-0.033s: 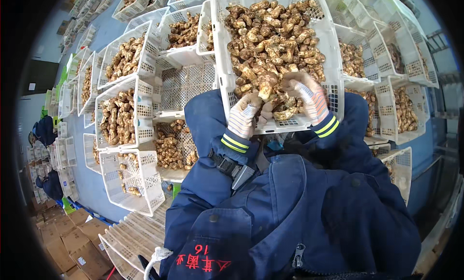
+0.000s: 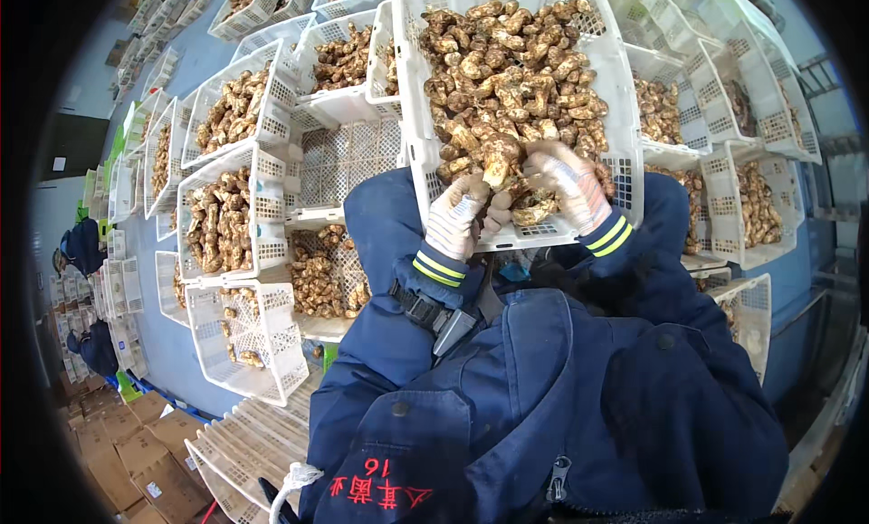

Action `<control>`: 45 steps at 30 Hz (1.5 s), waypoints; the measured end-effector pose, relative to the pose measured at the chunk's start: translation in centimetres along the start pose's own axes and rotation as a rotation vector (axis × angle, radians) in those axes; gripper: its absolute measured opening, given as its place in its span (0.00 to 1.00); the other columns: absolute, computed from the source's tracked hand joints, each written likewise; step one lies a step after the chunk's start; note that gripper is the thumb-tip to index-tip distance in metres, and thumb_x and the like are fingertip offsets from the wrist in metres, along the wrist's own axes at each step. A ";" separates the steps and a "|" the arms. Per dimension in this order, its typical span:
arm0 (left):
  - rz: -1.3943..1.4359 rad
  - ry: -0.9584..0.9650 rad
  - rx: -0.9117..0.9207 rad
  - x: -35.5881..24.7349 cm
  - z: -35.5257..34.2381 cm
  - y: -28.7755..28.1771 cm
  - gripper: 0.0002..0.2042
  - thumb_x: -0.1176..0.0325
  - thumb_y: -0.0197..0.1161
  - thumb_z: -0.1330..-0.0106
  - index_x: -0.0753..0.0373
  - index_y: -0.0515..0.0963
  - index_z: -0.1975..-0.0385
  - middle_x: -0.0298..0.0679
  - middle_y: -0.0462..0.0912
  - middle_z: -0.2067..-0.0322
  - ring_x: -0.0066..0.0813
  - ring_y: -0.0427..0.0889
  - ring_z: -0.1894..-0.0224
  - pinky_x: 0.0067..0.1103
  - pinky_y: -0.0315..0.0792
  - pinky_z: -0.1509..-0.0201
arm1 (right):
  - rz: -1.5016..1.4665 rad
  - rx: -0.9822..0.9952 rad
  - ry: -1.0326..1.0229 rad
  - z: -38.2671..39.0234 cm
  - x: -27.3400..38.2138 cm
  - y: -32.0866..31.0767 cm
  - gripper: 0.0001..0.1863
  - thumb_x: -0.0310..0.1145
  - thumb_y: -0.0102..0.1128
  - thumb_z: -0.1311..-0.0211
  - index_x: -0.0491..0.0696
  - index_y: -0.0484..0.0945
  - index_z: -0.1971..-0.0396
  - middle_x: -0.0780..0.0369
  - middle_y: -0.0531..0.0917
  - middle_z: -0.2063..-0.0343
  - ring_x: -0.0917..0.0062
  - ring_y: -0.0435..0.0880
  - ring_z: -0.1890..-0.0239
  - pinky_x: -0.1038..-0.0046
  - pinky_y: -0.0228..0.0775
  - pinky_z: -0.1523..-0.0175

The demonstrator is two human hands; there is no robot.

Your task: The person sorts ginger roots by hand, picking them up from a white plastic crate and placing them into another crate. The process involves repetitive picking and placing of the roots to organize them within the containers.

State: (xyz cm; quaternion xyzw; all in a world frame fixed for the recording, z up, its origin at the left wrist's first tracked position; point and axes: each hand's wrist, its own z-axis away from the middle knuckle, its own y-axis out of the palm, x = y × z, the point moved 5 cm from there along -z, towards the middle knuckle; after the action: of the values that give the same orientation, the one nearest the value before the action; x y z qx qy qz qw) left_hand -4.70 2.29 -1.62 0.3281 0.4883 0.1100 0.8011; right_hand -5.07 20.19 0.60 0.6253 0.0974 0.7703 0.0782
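Observation:
A white perforated crate (image 2: pixel 406 71) full of brown, knobbly mushrooms (image 2: pixel 507 71) rests over my lap. My left hand (image 2: pixel 457 214), in a striped glove with soiled fingertips, is closed at the stem of a large pale-stemmed mushroom (image 2: pixel 501 157) near the crate's front. My right hand (image 2: pixel 570 189), gloved alike, is just right of that mushroom, fingers curled by its cap; what they grip is hidden. Both navy sleeves have reflective yellow bands at the cuffs.
Crates of mushrooms (image 2: pixel 222 207) surround me on both sides. A sparsely filled crate (image 2: pixel 253 343) and stacked crates (image 2: pixel 240 452) are lower left. Cardboard boxes (image 2: pixel 122 461) lie at bottom left. Dark clothing (image 2: pixel 81 248) is at far left.
My right hand has shifted slightly left toward the large mushroom, its fingers a little lower. My left hand has hardly moved.

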 end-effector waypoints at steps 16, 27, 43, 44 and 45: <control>-0.313 0.071 0.020 1.5 -0.5 -2.1 0.09 0.72 0.63 0.39 0.69 0.77 0.63 0.37 0.82 0.71 0.20 0.79 0.71 0.16 0.74 0.67 | 0.352 -0.015 -0.128 -1.3 0.9 0.8 0.21 0.32 0.64 0.47 0.37 0.74 0.56 0.59 0.82 0.64 0.78 0.78 0.65 0.75 0.71 0.58; -0.535 0.171 -0.039 0.3 -0.3 -1.4 0.15 0.61 0.54 0.31 0.68 0.79 0.62 0.35 0.82 0.68 0.21 0.78 0.64 0.17 0.71 0.56 | -0.382 -0.218 -0.050 5.2 3.8 -16.0 0.21 0.35 0.58 0.39 0.36 0.71 0.51 0.52 0.81 0.61 0.64 0.82 0.58 0.64 0.75 0.50; -0.515 0.077 -0.112 0.7 -0.5 -1.9 0.16 0.60 0.54 0.31 0.68 0.80 0.65 0.36 0.82 0.70 0.20 0.77 0.67 0.17 0.71 0.59 | -0.528 -0.191 -0.066 1.8 7.3 -16.0 0.26 0.39 0.53 0.37 0.40 0.63 0.43 0.49 0.72 0.46 0.55 0.76 0.48 0.55 0.69 0.43; -0.501 0.062 -0.077 1.2 -1.0 -1.8 0.15 0.60 0.54 0.31 0.68 0.80 0.64 0.36 0.82 0.69 0.20 0.77 0.67 0.17 0.71 0.59 | -0.598 -0.277 -0.100 1.4 9.4 -17.7 0.26 0.40 0.52 0.36 0.40 0.63 0.44 0.48 0.73 0.47 0.55 0.75 0.48 0.56 0.68 0.41; -0.507 0.061 -0.086 0.8 -0.5 -1.9 0.15 0.60 0.54 0.31 0.68 0.79 0.63 0.36 0.82 0.69 0.20 0.77 0.67 0.17 0.71 0.58 | -0.693 -0.323 -0.117 -0.1 10.8 -18.8 0.26 0.41 0.51 0.35 0.39 0.64 0.45 0.47 0.73 0.48 0.55 0.75 0.47 0.57 0.67 0.39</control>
State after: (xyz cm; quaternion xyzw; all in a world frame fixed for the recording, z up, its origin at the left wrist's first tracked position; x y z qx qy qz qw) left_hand -4.95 1.48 -3.55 0.1575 0.5739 -0.0637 0.8011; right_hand -7.43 41.01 6.11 0.5779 0.1757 0.6666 0.4368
